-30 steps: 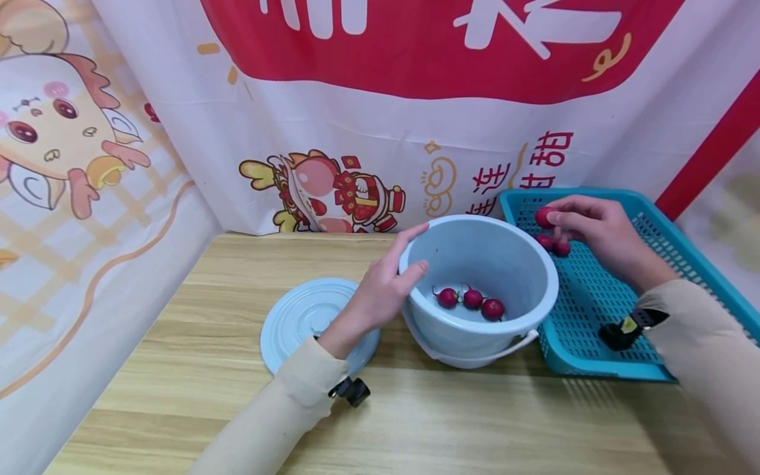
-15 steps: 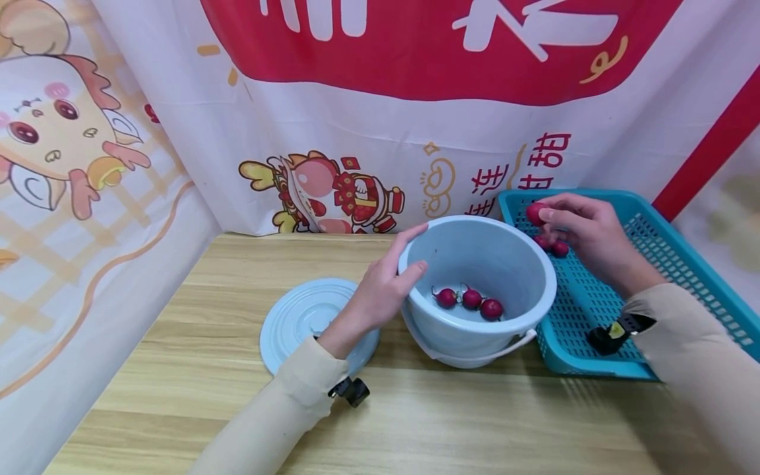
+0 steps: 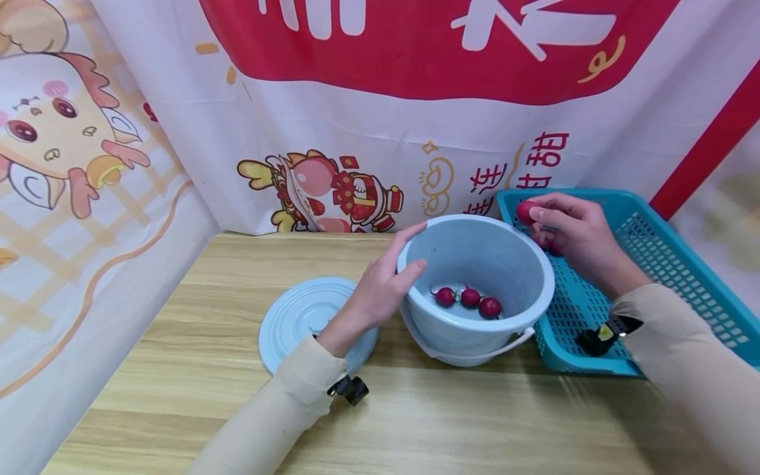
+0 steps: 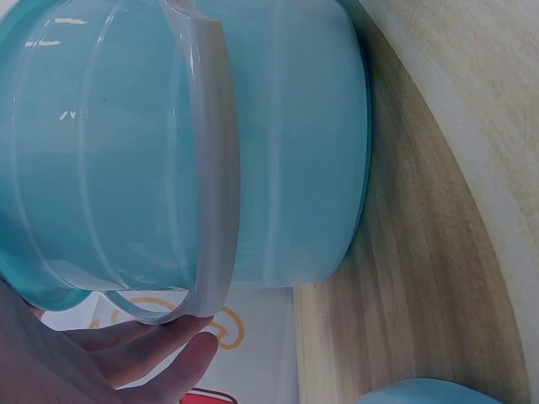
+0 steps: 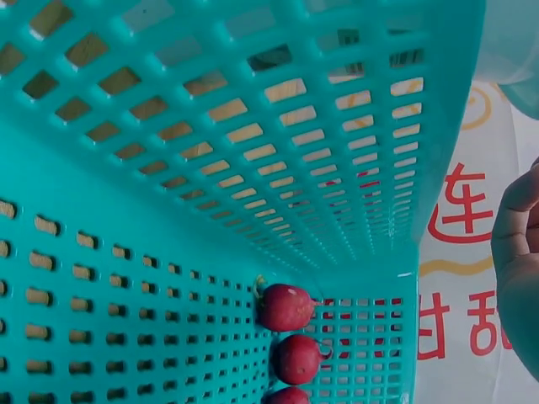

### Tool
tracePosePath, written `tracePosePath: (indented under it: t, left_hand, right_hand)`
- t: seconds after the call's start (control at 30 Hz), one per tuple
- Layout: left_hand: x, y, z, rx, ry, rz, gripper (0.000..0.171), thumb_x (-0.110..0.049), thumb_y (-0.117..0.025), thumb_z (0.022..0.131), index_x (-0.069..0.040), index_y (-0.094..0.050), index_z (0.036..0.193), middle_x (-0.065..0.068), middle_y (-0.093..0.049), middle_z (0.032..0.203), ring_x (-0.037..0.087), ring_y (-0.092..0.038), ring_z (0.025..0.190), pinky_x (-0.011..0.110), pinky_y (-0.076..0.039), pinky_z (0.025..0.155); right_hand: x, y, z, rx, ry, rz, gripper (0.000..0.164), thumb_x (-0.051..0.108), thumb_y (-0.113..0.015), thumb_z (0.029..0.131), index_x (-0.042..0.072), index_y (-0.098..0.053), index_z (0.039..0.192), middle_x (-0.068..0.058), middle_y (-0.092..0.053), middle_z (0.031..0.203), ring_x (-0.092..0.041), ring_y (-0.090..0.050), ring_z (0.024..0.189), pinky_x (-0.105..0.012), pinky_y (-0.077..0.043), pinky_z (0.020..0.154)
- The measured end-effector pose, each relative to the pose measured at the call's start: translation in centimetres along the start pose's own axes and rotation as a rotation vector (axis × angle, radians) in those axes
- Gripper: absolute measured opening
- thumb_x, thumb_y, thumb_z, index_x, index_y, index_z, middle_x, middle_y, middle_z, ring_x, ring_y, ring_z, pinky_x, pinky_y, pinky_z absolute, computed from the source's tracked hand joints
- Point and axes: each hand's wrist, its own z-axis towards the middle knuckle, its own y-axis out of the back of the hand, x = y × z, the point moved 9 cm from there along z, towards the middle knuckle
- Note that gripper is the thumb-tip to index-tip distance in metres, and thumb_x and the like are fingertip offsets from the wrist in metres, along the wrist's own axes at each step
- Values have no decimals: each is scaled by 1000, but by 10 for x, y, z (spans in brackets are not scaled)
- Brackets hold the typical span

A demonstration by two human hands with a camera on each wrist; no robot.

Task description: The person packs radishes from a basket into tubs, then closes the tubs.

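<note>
Head view shows the left hand (image 3: 380, 290) holding the blue bucket (image 3: 457, 340) by its ten o'clock rim, three radishes (image 3: 471, 297) on the bottom, and the right hand (image 3: 580, 236) pinching another radish (image 3: 524, 212) at the bucket's one o'clock, near the ten o'clock corner of the teal basket (image 3: 555, 353). Right wrist view shows what look like three more radishes (image 5: 297, 359) in the basket, the lowest cut off.

Printed drapes (image 3: 356, 119) around a wood-grain table (image 3: 196, 316) mark a screened-off corner.
</note>
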Motion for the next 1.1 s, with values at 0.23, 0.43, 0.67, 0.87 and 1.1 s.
tracePosePath:
  t: [0.23,0.43,0.67,0.87,1.1]
  left_hand:
    - [1,1,0,4,6,-5,59,-35,-48,107,-46,-31,163,2,-42,169,30,-49,150,62,-48,116]
    - [2,2,0,-2,3,-7,59,-34,-49,107,-45,-32,163,1,-42,169,29,-50,150,62,-49,115]
    - [0,-1,0,-1,1,-10,60,-34,-49,107,-44,-32,163,1,-42,169,29,-50,149,61,-50,115]
    - [0,-2,1,1,6,-7,59,-36,-49,106,-46,-32,162,1,-42,169,30,-50,149,62,-49,115]
    - [1,-2,2,-2,10,-3,59,-36,-48,106,-47,-32,162,1,-42,169,30,-50,150,62,-49,115]
  right_hand:
    - [0,-8,3,-23,-1,46,20,24,-70,103,14,-77,120,1,-73,95,-14,-61,78,-20,-56,66]
    - [3,-15,4,-48,28,48,21,26,-72,102,14,-77,118,1,-73,93,-14,-61,78,-19,-55,66]
    - [13,-16,1,-55,101,-70,24,23,-73,101,13,-76,123,1,-72,87,-15,-62,75,-20,-55,61]
    - [25,-22,-2,-79,178,-309,28,27,-71,102,17,-74,128,9,-73,99,-15,-67,83,-20,-62,72]
    - [35,-38,-3,-61,240,-360,31,24,-75,99,13,-73,128,13,-75,108,-16,-68,83,-19,-61,78]
